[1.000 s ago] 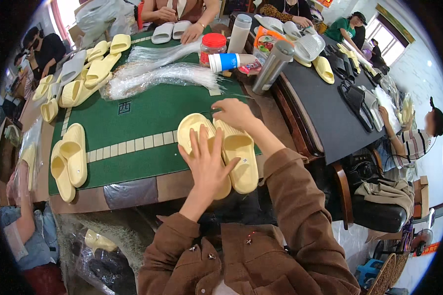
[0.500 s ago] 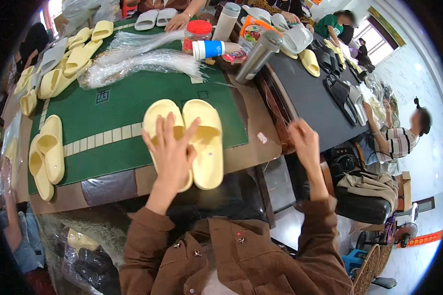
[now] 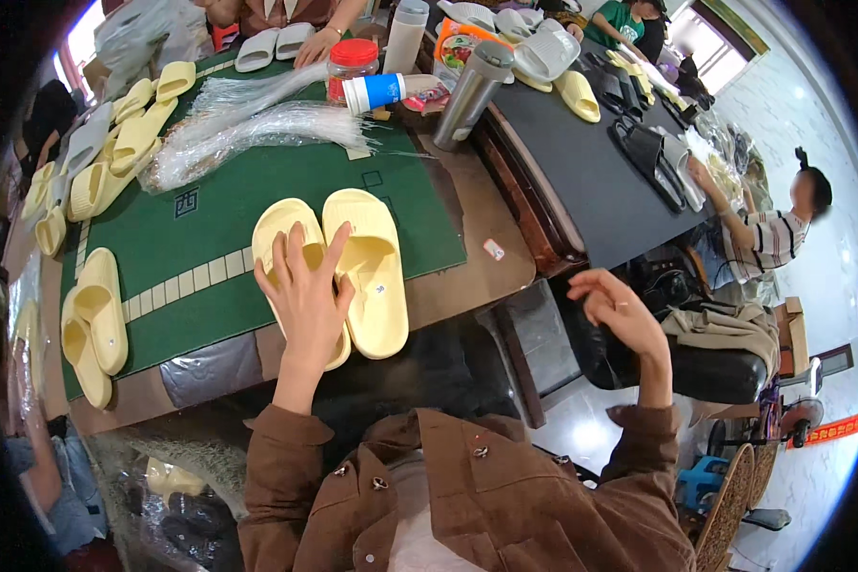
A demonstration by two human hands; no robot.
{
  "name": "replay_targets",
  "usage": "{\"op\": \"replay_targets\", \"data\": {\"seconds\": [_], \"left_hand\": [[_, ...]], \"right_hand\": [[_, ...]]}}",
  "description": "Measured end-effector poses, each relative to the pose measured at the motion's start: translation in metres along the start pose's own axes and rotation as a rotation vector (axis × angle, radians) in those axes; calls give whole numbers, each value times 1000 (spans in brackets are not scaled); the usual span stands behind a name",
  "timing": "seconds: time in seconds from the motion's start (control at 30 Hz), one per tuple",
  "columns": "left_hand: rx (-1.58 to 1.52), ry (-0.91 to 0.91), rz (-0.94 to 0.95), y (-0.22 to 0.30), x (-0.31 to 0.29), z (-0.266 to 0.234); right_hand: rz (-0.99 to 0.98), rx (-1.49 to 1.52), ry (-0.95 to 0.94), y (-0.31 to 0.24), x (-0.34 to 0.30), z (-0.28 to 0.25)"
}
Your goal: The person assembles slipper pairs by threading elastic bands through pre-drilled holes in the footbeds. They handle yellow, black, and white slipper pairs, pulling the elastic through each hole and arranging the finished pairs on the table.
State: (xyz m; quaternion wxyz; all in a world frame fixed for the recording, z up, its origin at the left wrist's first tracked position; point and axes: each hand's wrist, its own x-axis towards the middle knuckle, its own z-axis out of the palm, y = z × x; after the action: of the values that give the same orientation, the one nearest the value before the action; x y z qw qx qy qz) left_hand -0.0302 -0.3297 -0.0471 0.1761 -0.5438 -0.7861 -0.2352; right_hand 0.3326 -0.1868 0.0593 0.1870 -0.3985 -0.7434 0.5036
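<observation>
A pair of pale yellow slippers (image 3: 379,296) lies side by side at the table's near edge, toes away from me. My left hand (image 3: 307,286) rests over the left slipper with its fingers spread, one reaching to the strap of the right one. It covers much of the left slipper. To the right, beyond the table's edge, my right hand (image 3: 624,310) hangs in the air with loosely bent fingers and nothing visible in them. A bundle of clear plastic strands (image 3: 257,143) is spread across the green mat (image 3: 229,229) beyond the slippers.
Another yellow pair (image 3: 105,310) sits at the left; more slippers (image 3: 138,133) are heaped behind it. A red-lidded jar (image 3: 351,69), a tipped paper cup (image 3: 377,92) and a steel tumbler (image 3: 472,95) stand at the back. A black stool (image 3: 715,362) is at the right. Other people work around.
My right hand has moved outward to the right and its fingers have loosened from a closed shape. My left hand stays on the slippers. The whole view has shifted slightly.
</observation>
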Motion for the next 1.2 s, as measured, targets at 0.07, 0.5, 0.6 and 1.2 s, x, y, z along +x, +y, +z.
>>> {"op": "replay_targets", "data": {"seconds": [0.07, 0.5, 0.6, 1.2], "left_hand": [[15, -4, -5, -6, 4, 3], [-1969, -467, -70, 57, -12, -80], [-1869, -686, -298, 48, -26, -95], [-2468, -438, 30, -9, -57, -98]], "right_hand": [[7, 33, -220, -46, 13, 22], [-269, 492, -494, -122, 45, 134], [-333, 500, -301, -110, 48, 134], [12, 378, -72, -34, 37, 111]]}}
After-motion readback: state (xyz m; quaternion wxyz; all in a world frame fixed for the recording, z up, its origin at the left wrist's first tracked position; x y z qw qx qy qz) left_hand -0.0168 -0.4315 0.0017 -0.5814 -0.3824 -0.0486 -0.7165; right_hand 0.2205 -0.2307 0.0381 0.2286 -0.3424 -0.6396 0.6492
